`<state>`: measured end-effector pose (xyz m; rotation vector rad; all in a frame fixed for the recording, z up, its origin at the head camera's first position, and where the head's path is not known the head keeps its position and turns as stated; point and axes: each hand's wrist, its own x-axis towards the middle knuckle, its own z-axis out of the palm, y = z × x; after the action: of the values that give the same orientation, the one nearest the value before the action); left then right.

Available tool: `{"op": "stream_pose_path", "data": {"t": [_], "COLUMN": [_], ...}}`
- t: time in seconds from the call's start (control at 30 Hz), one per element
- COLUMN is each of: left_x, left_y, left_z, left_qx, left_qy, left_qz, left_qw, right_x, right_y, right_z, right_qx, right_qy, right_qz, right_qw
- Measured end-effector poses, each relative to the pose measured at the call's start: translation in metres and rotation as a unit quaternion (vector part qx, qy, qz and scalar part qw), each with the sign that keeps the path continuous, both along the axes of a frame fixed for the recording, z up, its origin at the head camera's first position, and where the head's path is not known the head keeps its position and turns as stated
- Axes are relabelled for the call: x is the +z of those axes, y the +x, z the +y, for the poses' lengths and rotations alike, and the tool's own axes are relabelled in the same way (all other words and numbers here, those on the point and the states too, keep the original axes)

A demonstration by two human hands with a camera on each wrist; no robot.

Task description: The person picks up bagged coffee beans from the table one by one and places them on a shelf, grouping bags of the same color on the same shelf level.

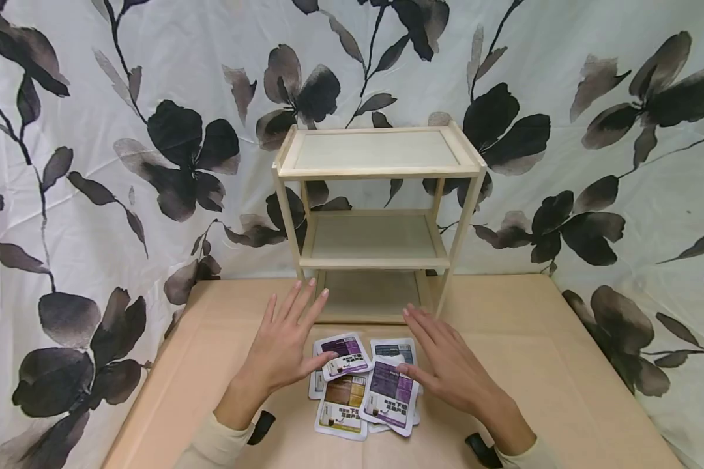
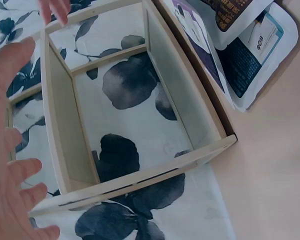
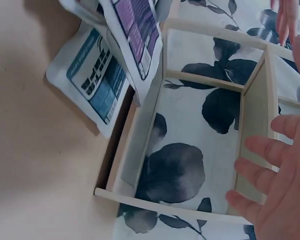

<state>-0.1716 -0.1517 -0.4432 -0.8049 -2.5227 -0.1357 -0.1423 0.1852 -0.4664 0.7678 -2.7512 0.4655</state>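
Note:
A small three-tier wooden shelf (image 1: 378, 218) stands at the far edge of the tan table (image 1: 534, 365). Several flat printed pouches (image 1: 368, 384) lie in an overlapping pile in front of it. My left hand (image 1: 287, 342) hovers open just left of the pile, fingers spread, thumb over a purple pouch (image 1: 345, 355). My right hand (image 1: 446, 365) is open on the right, its thumb at another purple pouch (image 1: 390, 391). The left wrist view shows the shelf (image 2: 135, 115) and pouches (image 2: 240, 45); so does the right wrist view, with shelf (image 3: 200, 125) and pouches (image 3: 115, 60).
A white cloth with black flower prints (image 1: 94, 163) hangs behind and drapes both sides of the table. Bare tabletop lies left and right of the pile. The shelf tiers hold nothing.

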Motion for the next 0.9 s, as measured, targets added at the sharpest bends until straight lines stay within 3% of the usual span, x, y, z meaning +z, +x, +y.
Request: {"op": "stream_pose_path", "data": {"t": [0.17,0.3,0.43,0.6,0.9], "left_x": [0.001,0.002,0.005,0.007,0.01], "left_y": [-0.009,-0.019,-0.028,-0.04,-0.06], "left_z": [-0.005,-0.008,-0.01,-0.012,-0.019], "left_qx": [-0.034,-0.06,-0.067,-0.058,-0.06], "left_qy": [0.053,0.125,0.197,0.268,0.373], "left_qz": [0.007,0.028,0.042,0.028,0.006], "left_qw": [0.998,0.9899,0.9772,0.9613,0.9259], "right_x": [-0.001,-0.004,-0.007,-0.01,-0.016], "right_y": [0.004,0.003,0.001,-0.001,-0.002], "right_z": [0.001,0.004,0.005,0.004,0.004], "right_qx": [-0.011,-0.019,-0.018,-0.015,-0.014], "right_qy": [-0.058,-0.104,-0.136,-0.173,-0.237], "right_qz": [-0.059,-0.079,-0.079,-0.104,-0.198], "right_qw": [0.996,0.991,0.987,0.979,0.951]}}
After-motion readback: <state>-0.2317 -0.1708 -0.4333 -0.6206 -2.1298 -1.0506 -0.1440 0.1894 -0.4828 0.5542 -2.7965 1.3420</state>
